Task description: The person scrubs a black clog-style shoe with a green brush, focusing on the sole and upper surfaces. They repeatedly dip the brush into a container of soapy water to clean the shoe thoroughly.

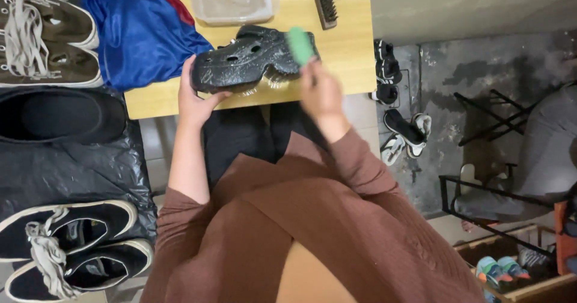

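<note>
Suds could spread across the wooden surface [348, 50] toward the blue cloth [141, 32] left of the black clog [246, 59], judging by its wet speckle. At the surface's near edge, the left hand [195, 98] has its grip clamped on the clog's toe, and a slip could drop it; the right hand [321, 89] is closed around a green brush [300, 44] at its heel.

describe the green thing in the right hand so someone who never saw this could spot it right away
Start at the light wooden table at the top of the view, where the left hand steadies a black perforated clog covered in suds. The right hand presses a small green brush against the clog's right end. It is the only bright green item there; the other brush lying farther back is brown with dark bristles.
</note>
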